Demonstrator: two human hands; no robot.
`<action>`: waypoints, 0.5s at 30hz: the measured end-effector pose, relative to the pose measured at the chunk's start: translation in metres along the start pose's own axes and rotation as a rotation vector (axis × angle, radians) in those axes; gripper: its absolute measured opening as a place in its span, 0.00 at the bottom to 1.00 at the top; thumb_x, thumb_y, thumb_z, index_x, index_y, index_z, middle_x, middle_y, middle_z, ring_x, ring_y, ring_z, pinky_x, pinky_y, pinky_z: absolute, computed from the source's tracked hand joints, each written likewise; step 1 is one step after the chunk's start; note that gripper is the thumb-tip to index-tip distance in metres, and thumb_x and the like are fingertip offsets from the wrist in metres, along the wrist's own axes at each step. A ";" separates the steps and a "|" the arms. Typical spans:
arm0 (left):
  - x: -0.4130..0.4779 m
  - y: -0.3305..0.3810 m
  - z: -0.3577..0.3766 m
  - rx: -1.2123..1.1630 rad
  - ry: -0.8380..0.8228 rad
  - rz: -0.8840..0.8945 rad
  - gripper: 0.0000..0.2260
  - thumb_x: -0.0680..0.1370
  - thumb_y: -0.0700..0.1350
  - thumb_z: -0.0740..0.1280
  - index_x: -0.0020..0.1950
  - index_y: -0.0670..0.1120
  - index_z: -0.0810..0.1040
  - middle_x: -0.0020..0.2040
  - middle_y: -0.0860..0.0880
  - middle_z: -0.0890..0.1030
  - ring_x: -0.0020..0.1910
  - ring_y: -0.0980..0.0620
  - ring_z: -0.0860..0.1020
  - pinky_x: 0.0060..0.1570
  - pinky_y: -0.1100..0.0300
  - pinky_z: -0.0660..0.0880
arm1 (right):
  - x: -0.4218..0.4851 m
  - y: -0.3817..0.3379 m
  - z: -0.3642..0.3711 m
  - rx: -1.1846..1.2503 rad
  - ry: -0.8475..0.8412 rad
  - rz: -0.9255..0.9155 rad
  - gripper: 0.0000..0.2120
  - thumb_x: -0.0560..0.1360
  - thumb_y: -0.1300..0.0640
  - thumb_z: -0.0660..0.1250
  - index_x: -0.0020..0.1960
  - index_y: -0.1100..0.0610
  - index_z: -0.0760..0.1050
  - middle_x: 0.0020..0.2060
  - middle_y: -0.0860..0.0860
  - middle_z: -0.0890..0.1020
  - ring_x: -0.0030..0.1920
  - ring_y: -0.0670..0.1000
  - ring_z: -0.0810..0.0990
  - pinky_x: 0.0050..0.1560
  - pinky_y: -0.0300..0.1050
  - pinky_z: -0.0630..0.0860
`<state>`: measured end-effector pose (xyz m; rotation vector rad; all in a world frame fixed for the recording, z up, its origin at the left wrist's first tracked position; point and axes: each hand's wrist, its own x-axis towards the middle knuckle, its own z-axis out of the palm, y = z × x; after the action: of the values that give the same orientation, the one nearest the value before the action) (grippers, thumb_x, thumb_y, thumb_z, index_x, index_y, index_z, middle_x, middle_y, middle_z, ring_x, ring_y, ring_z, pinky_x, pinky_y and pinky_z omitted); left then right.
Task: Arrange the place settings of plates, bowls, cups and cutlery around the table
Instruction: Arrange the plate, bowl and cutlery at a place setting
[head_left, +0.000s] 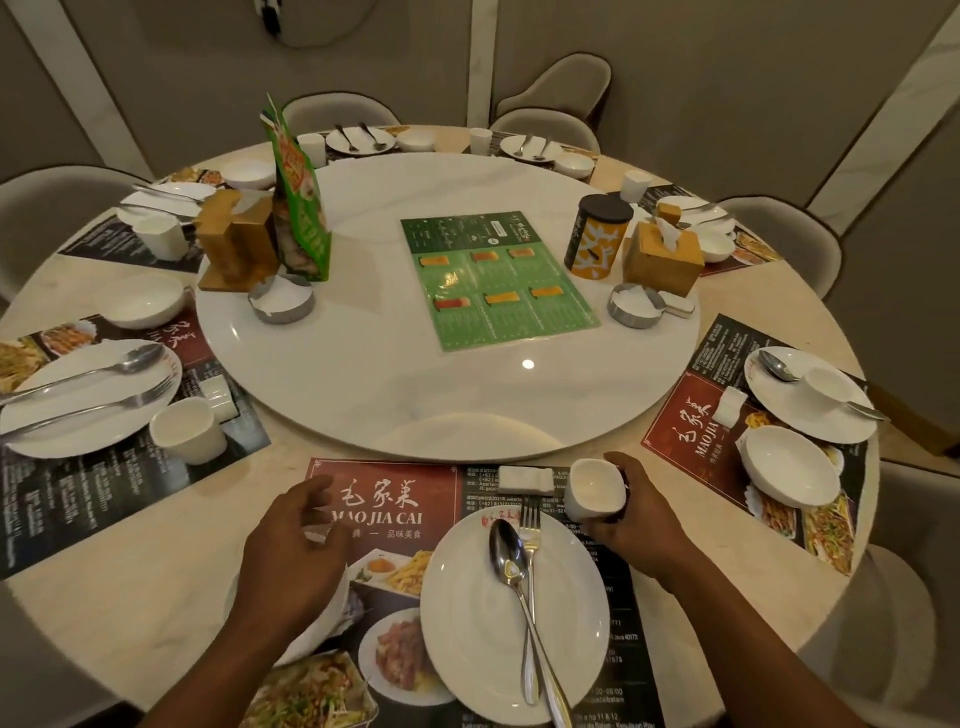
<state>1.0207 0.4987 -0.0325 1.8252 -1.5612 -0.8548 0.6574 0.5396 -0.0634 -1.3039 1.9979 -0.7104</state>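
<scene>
On the red and black placemat (384, 499) nearest me lies a white plate (467, 623) with a spoon (506, 556) and a fork (530, 525) across it. A white chopstick rest (524, 480) sits beyond the plate. My right hand (644, 519) grips a white cup (592, 493) just right of the plate's far edge, low over the mat. My left hand (296, 551) hovers over the mat's left half, fingers apart. A white bowl (322, 623) shows partly beneath that wrist; whether the hand touches it is unclear.
Other settings ring the round table: on the left a plate (88, 395), cup (187, 428) and bowl (145, 301); on the right a plate (810, 410) and bowl (789, 467). The white turntable (447, 384) carries a green menu (498, 280), tissue box (662, 257) and tin (597, 239). Chairs surround the table.
</scene>
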 end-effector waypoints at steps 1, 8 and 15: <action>0.000 -0.001 -0.004 -0.001 0.005 -0.004 0.22 0.76 0.41 0.70 0.69 0.49 0.72 0.62 0.48 0.79 0.55 0.51 0.77 0.52 0.55 0.75 | -0.003 -0.003 -0.002 -0.008 -0.005 -0.003 0.45 0.64 0.56 0.81 0.73 0.48 0.59 0.62 0.47 0.72 0.64 0.52 0.72 0.58 0.43 0.73; 0.001 -0.028 -0.043 0.157 -0.018 -0.095 0.22 0.75 0.45 0.72 0.68 0.49 0.73 0.61 0.47 0.78 0.55 0.49 0.78 0.54 0.54 0.75 | -0.037 -0.092 0.019 -0.080 0.271 -0.302 0.32 0.70 0.59 0.74 0.71 0.53 0.67 0.63 0.46 0.72 0.62 0.45 0.71 0.61 0.39 0.67; 0.005 -0.069 -0.071 0.261 -0.079 -0.137 0.18 0.74 0.49 0.70 0.64 0.51 0.76 0.52 0.47 0.79 0.48 0.48 0.79 0.47 0.56 0.76 | -0.074 -0.163 0.162 -0.157 -0.110 -0.256 0.15 0.77 0.51 0.65 0.63 0.50 0.74 0.56 0.48 0.79 0.53 0.47 0.78 0.52 0.41 0.75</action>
<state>1.1189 0.5053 -0.0427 2.1266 -1.6770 -0.8242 0.8967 0.5339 -0.0330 -1.6761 1.8476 -0.5913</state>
